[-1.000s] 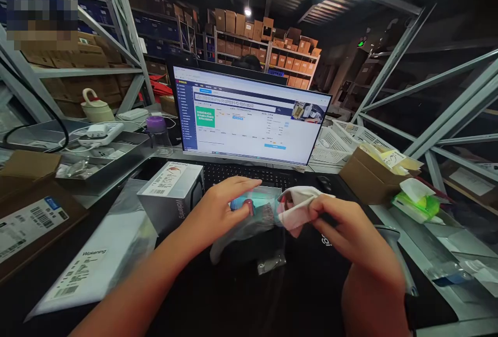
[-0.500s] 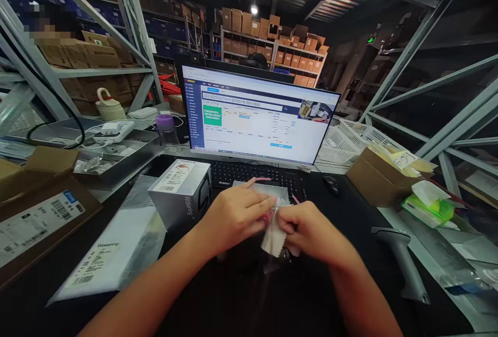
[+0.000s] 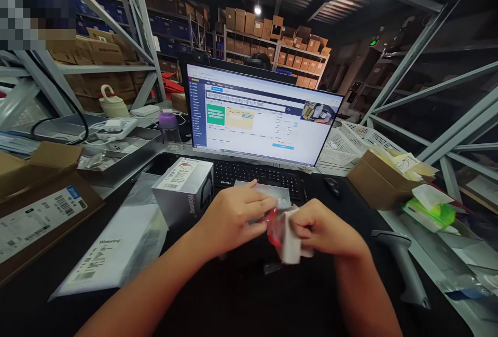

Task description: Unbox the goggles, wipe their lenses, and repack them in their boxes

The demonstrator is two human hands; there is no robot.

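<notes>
My right hand (image 3: 324,228) is closed on a whitish cloth (image 3: 291,241), blurred by motion and hanging below the fingers. Just left of the cloth is a clear piece with a red rim (image 3: 274,228). The fingers of my left hand (image 3: 237,215) press around its left side; its full shape is hidden. Behind both hands lies an open, shallow grey box (image 3: 268,190) in front of the keyboard (image 3: 252,174). A small clear plastic bit (image 3: 272,268) shows dimly below the cloth.
Left of my hands stand a grey printed box (image 3: 182,191), a white bagged packet (image 3: 112,243) and a brown carton (image 3: 42,217). The monitor (image 3: 257,119) is ahead. A mouse (image 3: 332,186), a scanner (image 3: 404,269), a carton of papers (image 3: 373,184) and a tissue pack (image 3: 428,212) are on the right.
My right hand has shifted slightly right with the cloth, and more of the red rim shows. The thin pink pieces that stuck up by the hands are now out of sight.
</notes>
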